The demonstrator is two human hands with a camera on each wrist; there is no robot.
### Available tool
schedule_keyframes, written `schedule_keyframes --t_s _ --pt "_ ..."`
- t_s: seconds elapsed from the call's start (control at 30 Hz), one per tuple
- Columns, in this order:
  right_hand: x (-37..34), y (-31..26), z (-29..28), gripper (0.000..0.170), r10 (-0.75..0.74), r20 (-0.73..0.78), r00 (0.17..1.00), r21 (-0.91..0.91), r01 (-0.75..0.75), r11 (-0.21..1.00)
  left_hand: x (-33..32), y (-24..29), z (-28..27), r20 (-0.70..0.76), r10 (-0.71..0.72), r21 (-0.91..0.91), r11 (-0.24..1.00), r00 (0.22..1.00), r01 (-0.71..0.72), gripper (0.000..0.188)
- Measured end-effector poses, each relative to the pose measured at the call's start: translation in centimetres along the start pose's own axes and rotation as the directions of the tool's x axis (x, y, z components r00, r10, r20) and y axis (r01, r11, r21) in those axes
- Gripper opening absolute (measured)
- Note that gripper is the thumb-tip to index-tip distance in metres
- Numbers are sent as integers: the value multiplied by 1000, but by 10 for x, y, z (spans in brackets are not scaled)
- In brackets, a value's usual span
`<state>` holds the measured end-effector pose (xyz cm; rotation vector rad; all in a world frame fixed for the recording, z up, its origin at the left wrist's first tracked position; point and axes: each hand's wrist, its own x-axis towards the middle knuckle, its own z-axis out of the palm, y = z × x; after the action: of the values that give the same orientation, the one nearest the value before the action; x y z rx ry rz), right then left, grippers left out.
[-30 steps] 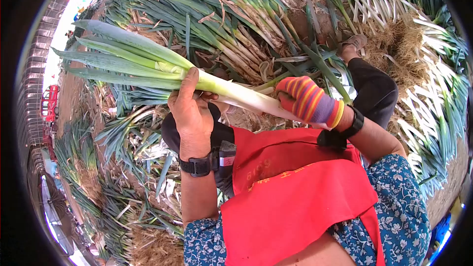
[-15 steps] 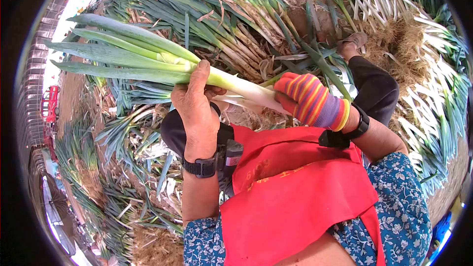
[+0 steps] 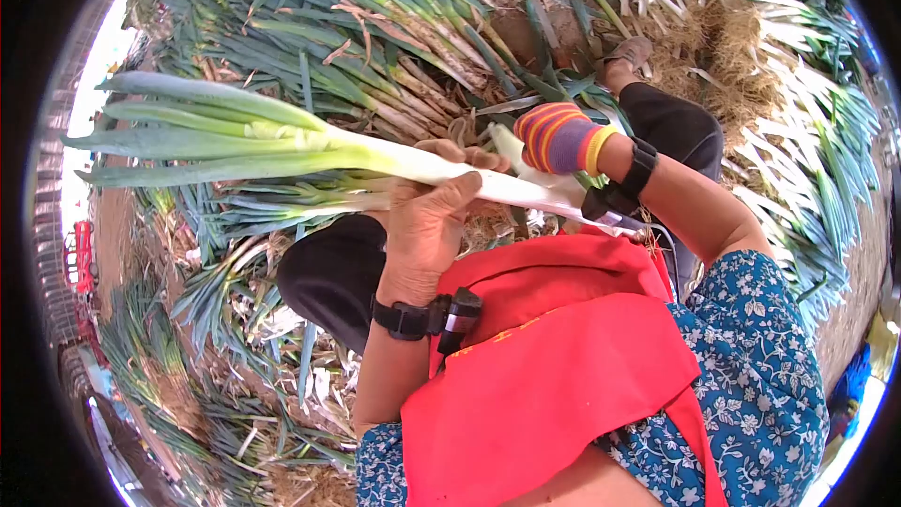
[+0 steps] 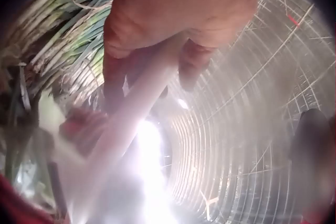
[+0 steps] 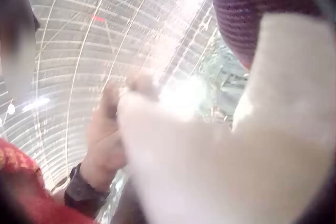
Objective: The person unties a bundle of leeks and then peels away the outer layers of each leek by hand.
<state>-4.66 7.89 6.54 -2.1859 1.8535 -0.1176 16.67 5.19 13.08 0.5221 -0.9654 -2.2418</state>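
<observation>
A long leek (image 3: 361, 152) with a fan of green leaves lies across the front of the body, leaves to the left. My bare left hand (image 3: 424, 225) grips its white shank, thumb across the near side. Just above the shank, my right hand (image 3: 558, 137) wears a striped knit glove with curled fingers. It pinches a pale outer layer (image 3: 510, 143) that stands away from the shank. In the right wrist view, this white layer (image 5: 294, 71) runs from the glove (image 5: 241, 8) down to the blurred shank (image 5: 173, 155).
Piles of leeks (image 3: 375, 47) cover the ground ahead. White-stemmed leeks (image 3: 784, 169) with tangled roots (image 3: 727, 61) lie to the right. Leaf scraps (image 3: 314, 376) are scattered at the left. A red apron (image 3: 544, 376) spans the lap between bent knees.
The left hand has slid from the leaf base along the shank toward the right. The gloved hand has come up off the shank with a pale layer. The view has shifted slightly.
</observation>
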Motion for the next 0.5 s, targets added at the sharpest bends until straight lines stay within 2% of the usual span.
schedule_keyframes --t_s 0.03,0.07,0.1,0.17,0.23,0.27,0.37,0.43,0.5 --pt "-5 7 1 14 13 -8 1000 -59 -13 998 0 3 1 -37 -42 -19 999 998 41 22" --pt "-11 15 1 11 49 2 999 -87 -49 995 1 7 -6 -53 -20 2 1000 998 21 22" --pt "-19 25 7 11 44 -69 997 -73 -49 996 -2 12 -6 -82 39 23 999 996 -38 20" --pt "-31 52 23 11 200 21 980 -94 -198 976 -10 32 -11 -69 81 30 996 994 -79 18" --pt "-40 76 34 10 362 162 918 -168 -336 927 -16 54 -23 -23 126 79 989 992 -124 19" --pt "-49 76 28 11 380 109 918 -170 -360 917 -20 62 -33 3 156 120 981 988 -155 23" --pt "-64 122 55 10 457 16 889 -260 -438 861 -32 86 -42 -105 344 218 923 933 -316 20" --pt "-83 161 76 9 476 -90 875 -311 -479 821 -48 107 -46 -169 391 235 907 905 -348 21" --pt "-97 190 79 8 554 -183 812 -362 -580 730 -66 126 -51 -198 435 280 884 878 -375 19"
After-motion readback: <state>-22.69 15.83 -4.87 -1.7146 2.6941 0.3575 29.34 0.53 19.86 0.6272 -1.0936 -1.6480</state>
